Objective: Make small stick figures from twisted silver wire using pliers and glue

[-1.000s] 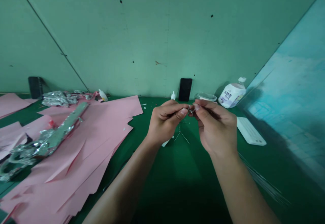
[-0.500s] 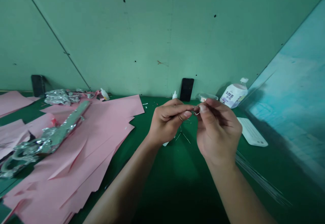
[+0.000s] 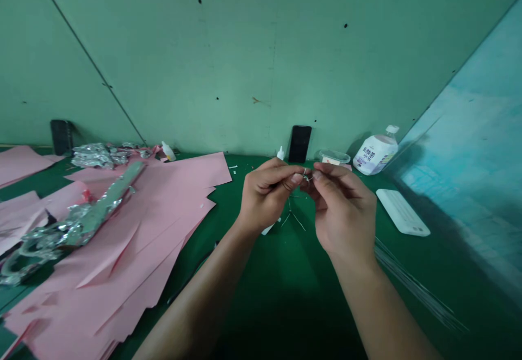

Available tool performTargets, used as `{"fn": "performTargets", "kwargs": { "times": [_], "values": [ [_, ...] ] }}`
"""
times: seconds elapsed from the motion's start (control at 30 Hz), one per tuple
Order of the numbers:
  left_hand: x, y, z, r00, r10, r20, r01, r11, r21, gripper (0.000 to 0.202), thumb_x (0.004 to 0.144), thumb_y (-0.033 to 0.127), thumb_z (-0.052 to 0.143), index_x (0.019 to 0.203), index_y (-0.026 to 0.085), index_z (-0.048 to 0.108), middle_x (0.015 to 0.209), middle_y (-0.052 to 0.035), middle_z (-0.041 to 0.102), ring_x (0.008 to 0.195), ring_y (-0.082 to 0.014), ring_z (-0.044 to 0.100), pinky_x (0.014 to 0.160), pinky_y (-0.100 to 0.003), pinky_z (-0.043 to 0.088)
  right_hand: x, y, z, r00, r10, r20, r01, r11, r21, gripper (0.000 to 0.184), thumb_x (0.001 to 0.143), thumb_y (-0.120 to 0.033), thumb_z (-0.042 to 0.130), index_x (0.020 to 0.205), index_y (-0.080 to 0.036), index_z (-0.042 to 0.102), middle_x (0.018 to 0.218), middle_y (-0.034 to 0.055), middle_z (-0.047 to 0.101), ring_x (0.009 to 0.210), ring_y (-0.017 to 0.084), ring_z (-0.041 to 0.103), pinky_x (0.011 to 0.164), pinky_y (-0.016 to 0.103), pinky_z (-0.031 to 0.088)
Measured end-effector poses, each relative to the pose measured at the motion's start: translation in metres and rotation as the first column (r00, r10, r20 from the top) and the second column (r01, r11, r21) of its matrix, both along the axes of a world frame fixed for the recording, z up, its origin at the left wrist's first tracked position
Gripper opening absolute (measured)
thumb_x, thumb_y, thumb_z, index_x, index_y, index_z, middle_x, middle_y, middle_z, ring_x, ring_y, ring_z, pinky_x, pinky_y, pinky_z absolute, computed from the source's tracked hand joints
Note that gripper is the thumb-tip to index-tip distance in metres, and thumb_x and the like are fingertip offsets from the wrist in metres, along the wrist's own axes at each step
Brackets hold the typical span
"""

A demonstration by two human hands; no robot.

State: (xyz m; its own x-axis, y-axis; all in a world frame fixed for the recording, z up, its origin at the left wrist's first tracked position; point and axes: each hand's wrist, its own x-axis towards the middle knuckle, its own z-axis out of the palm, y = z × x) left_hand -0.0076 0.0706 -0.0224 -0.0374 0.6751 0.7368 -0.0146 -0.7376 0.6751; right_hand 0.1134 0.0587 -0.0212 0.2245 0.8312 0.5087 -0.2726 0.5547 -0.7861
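My left hand (image 3: 267, 191) and my right hand (image 3: 340, 208) meet above the green table (image 3: 285, 284), fingertips pinched together on a small piece of thin silver wire (image 3: 306, 175). Both hands are closed, thumbs against forefingers. Under them, more thin wire pieces (image 3: 294, 216) lie on the table in a small spread. A small white glue bottle (image 3: 279, 153) stands just behind my left hand.
Pink paper sheets (image 3: 134, 229) cover the left of the table, with a long foil-wrapped shape (image 3: 77, 221) and crumpled foil (image 3: 95, 156) on them. A black phone (image 3: 299, 143) leans on the wall; a white drink bottle (image 3: 375, 152), a clear dish (image 3: 334, 156) and a white flat box (image 3: 402, 212) sit at right. Long wires (image 3: 411, 286) lie near the right edge.
My right hand lowered a little and turned back, fingertips closing in on the wire again; my left hand stayed in place holding it.
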Motion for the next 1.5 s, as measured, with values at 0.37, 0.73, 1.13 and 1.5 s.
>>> {"fn": "performTargets", "kwargs": {
  "times": [0.37, 0.73, 1.13, 1.5],
  "values": [
    [-0.003, -0.002, 0.005, 0.998, -0.001, 0.068, 0.011, 0.991, -0.136, 0.012, 0.084, 0.024, 0.07, 0.091, 0.028, 0.079, 0.077, -0.0025, 0.068, 0.068, -0.0115, 0.06, 0.059, -0.024, 0.05, 0.013, 0.003, 0.002, 0.762, -0.358, 0.539, 0.136, 0.903, 0.408, 0.033, 0.085, -0.018, 0.067, 0.118, -0.022, 0.065, 0.102, 0.0039, 0.073, 0.089, 0.017, 0.07, 0.08, 0.032, 0.06],
    [-0.001, 0.0, 0.006, 0.991, -0.076, 0.11, 0.097, 0.976, -0.196, 0.008, 0.081, 0.028, 0.072, 0.082, 0.021, 0.078, 0.071, -0.0007, 0.06, 0.055, -0.0075, 0.052, 0.05, -0.022, 0.046, 0.015, 0.0, 0.008, 0.652, -0.338, 0.679, 0.156, 0.936, 0.316, 0.018, 0.093, -0.022, 0.054, 0.099, -0.016, 0.07, 0.084, 0.0042, 0.075, 0.07, 0.015, 0.069, 0.064, 0.027, 0.056],
    [0.008, -0.012, 0.018, 0.952, -0.023, 0.305, 0.21, 0.775, -0.596, 0.025, 0.073, 0.041, 0.078, 0.068, 0.018, 0.074, 0.062, 0.0008, 0.055, 0.053, -0.007, 0.041, 0.046, -0.022, 0.032, 0.008, 0.002, -0.007, 0.379, -0.734, 0.563, 0.331, 0.676, 0.658, 0.021, 0.092, -0.014, 0.055, 0.106, -0.017, 0.07, 0.092, 0.0092, 0.076, 0.081, 0.018, 0.072, 0.066, 0.027, 0.055],
    [0.022, -0.019, 0.013, 0.981, 0.161, 0.109, -0.12, 0.943, -0.311, 0.01, 0.077, 0.026, 0.076, 0.086, 0.026, 0.079, 0.082, -0.0029, 0.061, 0.083, -0.0153, 0.056, 0.07, -0.028, 0.049, 0.007, 0.002, -0.005, 0.362, -0.749, 0.555, 0.366, 0.662, 0.654, 0.018, 0.094, -0.018, 0.053, 0.102, -0.018, 0.07, 0.086, 0.0076, 0.073, 0.075, 0.016, 0.069, 0.063, 0.026, 0.052]
  ]
}}
